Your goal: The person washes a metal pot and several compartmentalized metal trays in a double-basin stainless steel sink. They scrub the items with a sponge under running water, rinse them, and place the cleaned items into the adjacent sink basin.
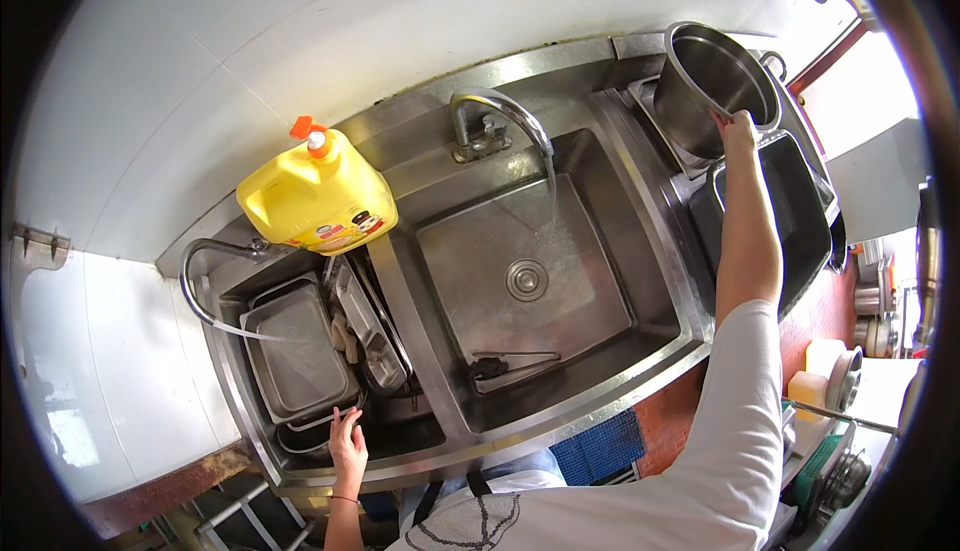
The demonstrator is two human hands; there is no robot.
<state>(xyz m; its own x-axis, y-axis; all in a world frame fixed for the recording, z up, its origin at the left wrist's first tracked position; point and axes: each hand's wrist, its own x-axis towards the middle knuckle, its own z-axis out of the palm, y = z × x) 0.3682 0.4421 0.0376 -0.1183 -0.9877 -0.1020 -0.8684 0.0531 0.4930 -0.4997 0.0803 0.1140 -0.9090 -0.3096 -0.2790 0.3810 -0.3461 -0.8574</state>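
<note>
My right hand (739,133) grips the near rim of a deep stainless steel pot (686,120). The pot tilts, its mouth partly towards me, over the counter right of the sinks. Below it lies a black rectangular pan (796,228), partly covered by my forearm. My left hand (349,446) is at the front of the left basin, fingers apart and holding nothing. Its fingertips are close to the corner of a shallow steel tray (296,363); whether they touch is unclear. Water runs from the left faucet (196,266) onto that tray. Narrow steel pans (367,326) lean alongside, beside a beige cloth-like item (344,337).
Water also flows from the middle faucet (517,105) into the larger basin (480,281). Tongs (525,377) and a dark scrubber (490,369) lie at its front. A yellow pump jug (322,191) stands on the back ledge. Shelves with kitchenware (847,468) are at right.
</note>
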